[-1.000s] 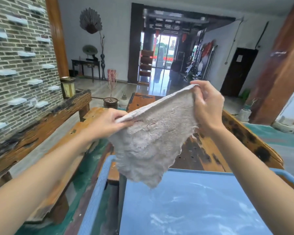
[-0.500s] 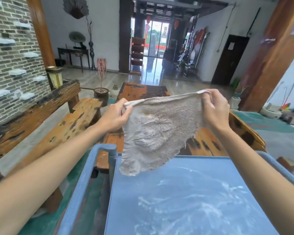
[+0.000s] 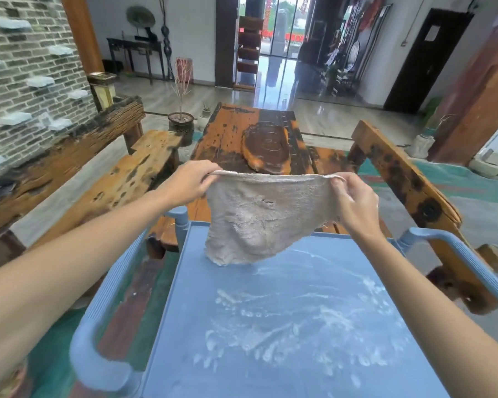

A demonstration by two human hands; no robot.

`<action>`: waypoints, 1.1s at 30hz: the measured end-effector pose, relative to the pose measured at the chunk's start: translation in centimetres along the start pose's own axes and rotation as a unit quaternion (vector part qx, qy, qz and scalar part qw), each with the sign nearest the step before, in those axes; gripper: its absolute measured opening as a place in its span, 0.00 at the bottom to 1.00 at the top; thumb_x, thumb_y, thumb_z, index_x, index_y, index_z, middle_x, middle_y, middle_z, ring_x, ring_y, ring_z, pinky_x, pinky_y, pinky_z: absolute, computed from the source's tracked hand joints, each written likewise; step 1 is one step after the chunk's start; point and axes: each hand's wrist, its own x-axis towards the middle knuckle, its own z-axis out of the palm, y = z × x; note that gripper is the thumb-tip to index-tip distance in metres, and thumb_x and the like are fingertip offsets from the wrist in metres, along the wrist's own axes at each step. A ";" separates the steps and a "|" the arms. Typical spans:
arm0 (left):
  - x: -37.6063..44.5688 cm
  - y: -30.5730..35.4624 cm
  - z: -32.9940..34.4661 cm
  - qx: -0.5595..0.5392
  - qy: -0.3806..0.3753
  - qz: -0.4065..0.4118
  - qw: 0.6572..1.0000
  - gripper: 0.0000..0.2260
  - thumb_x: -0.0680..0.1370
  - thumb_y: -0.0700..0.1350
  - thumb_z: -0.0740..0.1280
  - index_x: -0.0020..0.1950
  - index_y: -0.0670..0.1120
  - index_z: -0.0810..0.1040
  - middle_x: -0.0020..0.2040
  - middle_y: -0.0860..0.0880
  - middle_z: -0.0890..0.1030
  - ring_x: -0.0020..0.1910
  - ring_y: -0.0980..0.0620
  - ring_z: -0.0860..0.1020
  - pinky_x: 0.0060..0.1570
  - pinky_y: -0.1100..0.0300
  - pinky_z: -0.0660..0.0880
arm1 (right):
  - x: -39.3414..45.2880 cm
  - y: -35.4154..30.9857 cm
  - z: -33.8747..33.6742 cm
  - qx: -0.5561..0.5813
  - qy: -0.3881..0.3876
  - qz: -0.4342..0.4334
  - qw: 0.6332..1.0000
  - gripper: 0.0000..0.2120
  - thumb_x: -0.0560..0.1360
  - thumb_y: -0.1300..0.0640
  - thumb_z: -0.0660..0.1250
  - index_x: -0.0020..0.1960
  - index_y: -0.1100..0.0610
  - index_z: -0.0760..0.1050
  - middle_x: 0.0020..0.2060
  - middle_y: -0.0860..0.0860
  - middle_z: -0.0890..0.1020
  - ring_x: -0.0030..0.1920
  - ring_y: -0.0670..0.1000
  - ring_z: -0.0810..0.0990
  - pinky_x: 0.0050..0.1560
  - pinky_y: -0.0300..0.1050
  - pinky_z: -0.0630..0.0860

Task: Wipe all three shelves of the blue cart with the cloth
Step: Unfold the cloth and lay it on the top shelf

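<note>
A pale grey, fluffy cloth [image 3: 259,216] hangs spread out above the far end of the blue cart's top shelf [image 3: 285,326]. My left hand [image 3: 189,182] pinches its upper left corner and my right hand [image 3: 352,202] pinches its upper right corner, so the top edge is stretched level. The cloth's lower tip hangs just over the shelf surface. White powdery smears cover the middle and right of the shelf. Blue side handles [image 3: 107,326] frame the shelf. The lower shelves are hidden beneath the top one.
A long orange-brown wooden table [image 3: 242,133] stands right beyond the cart, with wooden benches at left [image 3: 121,179] and right [image 3: 406,179]. A potted twig plant [image 3: 181,122] sits past the left bench. A brick wall runs along the left.
Both hands have lowered the cloth toward the shelf and pulled its top edge level and taut. My view has tilted down, showing more of the shelf.
</note>
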 end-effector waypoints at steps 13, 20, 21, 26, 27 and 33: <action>-18.7 3.5 0.6 -0.084 -0.045 0.001 0.995 0.12 0.80 0.46 0.64 0.41 0.41 0.80 0.36 0.47 0.80 0.38 0.47 0.77 0.40 0.47 0.74 | -15.5 3.5 1.0 0.138 -0.112 0.008 0.984 0.12 0.77 0.51 0.64 0.36 0.52 0.73 0.30 0.43 0.73 0.33 0.45 0.70 0.36 0.47 0.67; -28.9 5.8 1.0 -0.122 -0.107 0.019 0.987 0.18 0.82 0.52 0.62 0.34 0.45 0.69 0.30 0.50 0.71 0.29 0.51 0.70 0.34 0.52 0.68 | -24.3 3.2 -0.4 0.105 -0.161 0.016 0.981 0.09 0.77 0.51 0.64 0.41 0.53 0.78 0.36 0.48 0.80 0.38 0.44 0.76 0.39 0.39 0.70; -29.8 5.9 1.4 -0.119 -0.115 0.014 0.986 0.19 0.82 0.52 0.62 0.34 0.45 0.67 0.29 0.50 0.69 0.29 0.51 0.69 0.34 0.52 0.67 | -25.2 3.2 -0.6 0.097 -0.164 0.022 0.981 0.08 0.77 0.52 0.64 0.41 0.52 0.79 0.37 0.47 0.82 0.40 0.44 0.78 0.41 0.38 0.71; -31.7 5.4 3.4 -0.120 -0.132 -0.060 0.982 0.20 0.81 0.52 0.64 0.33 0.44 0.68 0.27 0.47 0.70 0.29 0.48 0.71 0.33 0.53 0.64 | -27.7 2.9 -0.8 0.046 -0.159 0.060 0.984 0.06 0.79 0.56 0.70 0.45 0.46 0.83 0.45 0.42 0.86 0.49 0.42 0.83 0.47 0.33 0.75; -31.5 5.1 3.8 -0.117 -0.131 -0.084 0.981 0.19 0.81 0.52 0.65 0.33 0.43 0.71 0.28 0.47 0.72 0.30 0.47 0.73 0.34 0.52 0.67 | -27.7 2.9 -0.6 0.036 -0.155 0.073 0.985 0.05 0.78 0.54 0.71 0.45 0.46 0.83 0.45 0.40 0.86 0.49 0.42 0.83 0.47 0.35 0.76; -28.3 2.7 6.3 -0.110 -0.106 -0.221 0.963 0.12 0.78 0.50 0.69 0.39 0.44 0.81 0.33 0.47 0.81 0.37 0.46 0.79 0.41 0.49 0.74 | -25.5 5.6 2.3 -0.027 -0.161 0.143 0.976 0.05 0.79 0.53 0.69 0.46 0.50 0.84 0.42 0.44 0.86 0.47 0.51 0.84 0.50 0.56 0.81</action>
